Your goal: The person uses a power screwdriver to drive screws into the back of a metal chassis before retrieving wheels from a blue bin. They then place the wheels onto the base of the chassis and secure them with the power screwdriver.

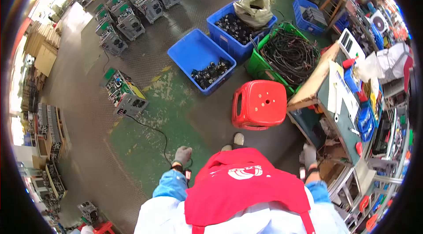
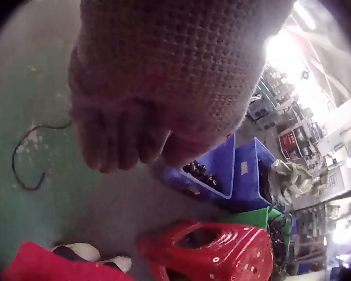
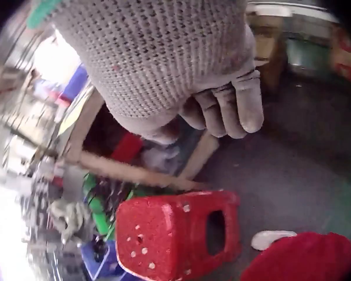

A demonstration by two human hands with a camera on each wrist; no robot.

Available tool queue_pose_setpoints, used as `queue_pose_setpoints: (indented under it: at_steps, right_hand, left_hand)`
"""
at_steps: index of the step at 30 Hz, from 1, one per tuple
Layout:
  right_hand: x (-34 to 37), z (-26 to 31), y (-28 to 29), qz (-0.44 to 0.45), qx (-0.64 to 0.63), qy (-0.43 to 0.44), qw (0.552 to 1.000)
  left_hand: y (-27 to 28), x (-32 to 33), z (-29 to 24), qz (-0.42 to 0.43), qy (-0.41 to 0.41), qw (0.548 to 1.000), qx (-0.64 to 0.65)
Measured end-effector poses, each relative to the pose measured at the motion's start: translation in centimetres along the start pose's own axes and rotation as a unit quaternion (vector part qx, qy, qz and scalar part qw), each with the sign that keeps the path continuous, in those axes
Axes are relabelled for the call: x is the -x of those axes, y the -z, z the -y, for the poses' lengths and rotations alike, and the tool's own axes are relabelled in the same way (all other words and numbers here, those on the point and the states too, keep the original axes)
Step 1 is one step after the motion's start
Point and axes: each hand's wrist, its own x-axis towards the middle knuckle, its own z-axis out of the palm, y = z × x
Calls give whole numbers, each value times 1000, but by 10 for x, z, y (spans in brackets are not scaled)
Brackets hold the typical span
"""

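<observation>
My left hand [image 1: 182, 154], in a grey knitted glove, hangs low in front of me at the left, its fingers loosely bent with nothing visible in them. In the left wrist view the gloved left hand [image 2: 164, 82] fills the top. A black cable [image 1: 164, 139] runs across the floor from an open-topped machine [image 1: 125, 93] and passes behind this hand. My right hand [image 1: 309, 154], gloved alike, hangs beside the workbench [image 1: 326, 102]. In the right wrist view this right hand [image 3: 169, 70] has relaxed fingers and holds nothing.
Ahead stands a red plastic stool [image 1: 264, 102]. Beyond it are a green crate [image 1: 257, 64] of cables, a blue bin [image 1: 187, 51] with black parts, and another blue bin [image 1: 216, 16] bearing a sack [image 1: 255, 7]. Rows of machines [image 1: 150, 7] stand farther back.
</observation>
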Motion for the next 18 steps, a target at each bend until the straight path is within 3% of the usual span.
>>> queue_pose_setpoints:
  at_steps: [1,3,4,5,6,7,8,9,10,11,13,15,16,17,18]
  right_hand:
    - [-49,32,45,-25,20,22,999]
    - [-139,90,112,-73,56,87,992]
    - [-193,98,107,-116,92,145,978]
    - [-221,124,117,-155,120,211,958]
    - [-250,151,126,-198,151,272,929]
    - [-248,214,152,-236,175,342,893]
    - [-306,239,122,-134,198,231,943]
    - [-320,279,118,-204,247,338,885]
    - [-341,308,93,-202,174,428,864]
    - [-337,343,86,-116,111,430,888]
    - [-324,418,80,48,-24,394,918]
    - [-303,470,102,184,-74,246,949]
    - [-293,488,129,226,-78,204,950]
    - [-288,505,154,265,-84,164,946]
    - [-292,516,179,254,-82,180,947]
  left_hand:
    - [-4,5,0,1,-45,999,-9]
    - [-2,43,-41,9,116,986,120]
    - [1,44,-30,-1,-11,1000,-14]
    - [7,48,-14,-8,-140,979,-147]
    - [11,53,3,-31,-192,952,-238]
    - [12,47,11,-53,-244,913,-324]
    - [18,64,-20,-10,-71,966,-247]
    - [20,52,6,-14,-157,900,-405]
    - [26,50,-3,-1,-109,911,-399]
    - [34,39,6,39,-72,918,-389]
    - [54,11,27,5,-112,939,-325]
    - [76,-36,18,11,-149,939,-311]
    - [79,-53,6,14,-164,940,-299]
    - [86,-74,-10,-8,-151,971,-184]
    - [103,-106,-32,-31,-139,987,-71]
